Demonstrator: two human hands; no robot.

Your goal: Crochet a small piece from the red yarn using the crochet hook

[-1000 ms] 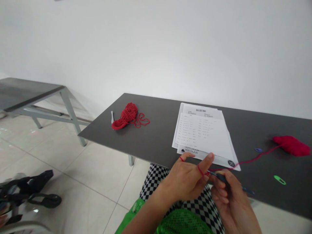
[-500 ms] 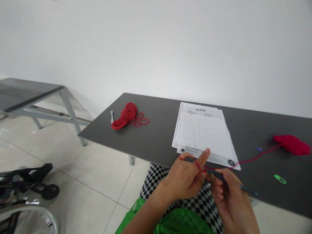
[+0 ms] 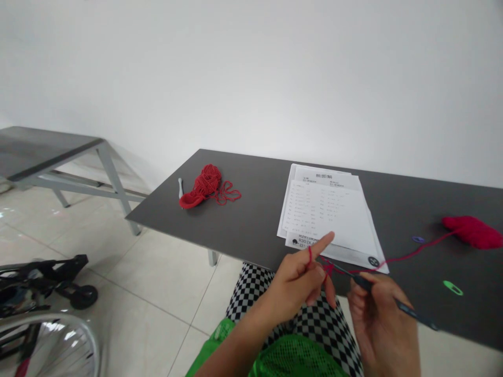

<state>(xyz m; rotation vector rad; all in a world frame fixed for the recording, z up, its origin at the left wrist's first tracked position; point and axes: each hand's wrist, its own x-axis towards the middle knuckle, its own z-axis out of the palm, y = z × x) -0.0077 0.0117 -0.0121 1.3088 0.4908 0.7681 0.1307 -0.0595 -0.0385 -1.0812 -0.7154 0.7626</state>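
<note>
Hook (image 3: 362,283): clamped in right fingers (image 3: 382,294), judged stiff, best held mid-handle. Couldn't tell grip of left fingers (image 3: 321,245), ten o'clock from right, on soft-looking yarn (image 3: 404,257).

Matt and smooth across the dark top of the table (image 3: 259,225). Near its left edge, fibrous, rough-looking strands in the red yarn (image 3: 207,183), beside a smooth pale hook (image 3: 181,186), metal or plastic unclear. From back edge toward front edge, flat white paper in the sheets (image 3: 346,220). Farther right, soft fibre in the crimson yarn (image 3: 473,232); nearer the front edge, smooth plastic look on the green marker (image 3: 448,285). Over that edge, a dark hook (image 3: 414,313), smooth-handled, metal-looking at its thin shaft (image 3: 341,270). Below, matt cloth trousers (image 3: 251,288), glossy floor tiles (image 3: 157,309).
</note>
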